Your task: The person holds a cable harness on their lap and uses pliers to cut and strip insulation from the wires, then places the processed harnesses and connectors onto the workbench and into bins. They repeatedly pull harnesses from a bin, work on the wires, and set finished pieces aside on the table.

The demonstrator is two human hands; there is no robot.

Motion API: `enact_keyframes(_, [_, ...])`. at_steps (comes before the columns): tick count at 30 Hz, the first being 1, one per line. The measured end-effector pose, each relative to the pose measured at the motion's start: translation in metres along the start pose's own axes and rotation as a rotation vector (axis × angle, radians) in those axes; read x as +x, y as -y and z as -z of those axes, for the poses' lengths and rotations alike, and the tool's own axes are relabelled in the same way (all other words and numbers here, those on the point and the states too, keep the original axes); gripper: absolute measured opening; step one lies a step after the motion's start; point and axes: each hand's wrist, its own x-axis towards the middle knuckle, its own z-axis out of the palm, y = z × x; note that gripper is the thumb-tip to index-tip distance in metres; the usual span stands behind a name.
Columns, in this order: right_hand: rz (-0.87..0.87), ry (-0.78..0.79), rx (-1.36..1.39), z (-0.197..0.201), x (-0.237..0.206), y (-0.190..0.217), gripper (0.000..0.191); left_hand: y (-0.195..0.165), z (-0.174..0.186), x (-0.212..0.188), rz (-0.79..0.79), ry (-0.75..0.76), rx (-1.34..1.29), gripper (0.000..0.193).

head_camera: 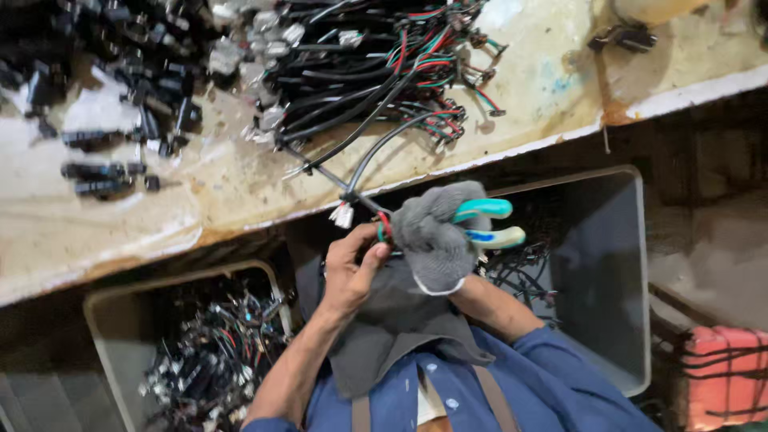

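Observation:
My right hand (436,236), in a grey knit glove, grips a pair of pliers with teal and white handles (490,222). My bare left hand (352,264) pinches the end of a black cable harness (376,156) just beside the plier jaws. The harness has a white connector (342,214) hanging near my left fingers and coloured wires at the pinched end. The cable runs up onto the worn workbench (240,192), into a large pile of similar black harnesses with red and green wires (376,64). The plier jaws are hidden behind the glove.
Small black parts (120,96) lie scattered on the bench's left. A grey bin (112,320) below left holds tangled harnesses; another grey bin (616,264) sits below right. A red crate (728,376) stands at the far right. A dark cloth (384,320) covers my lap.

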Motion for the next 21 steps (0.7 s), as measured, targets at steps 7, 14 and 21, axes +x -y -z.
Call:
enact_keyframes(7, [-0.013,0.021,0.009,-0.029,0.011,-0.005,0.011,0.012,-0.005,-0.006,0.052,-0.186,-0.131,0.033])
enact_keyframes(14, [0.309,-0.023,-0.469,-0.018,0.050,-0.013,0.017,-0.023,-0.004,-0.003,0.123,-0.183,-0.514,0.046])
enact_keyframes(21, [0.315,0.099,-0.728,-0.067,0.147,0.038,0.028,-0.043,-0.020,-0.011,-0.133,0.559,0.847,0.033])
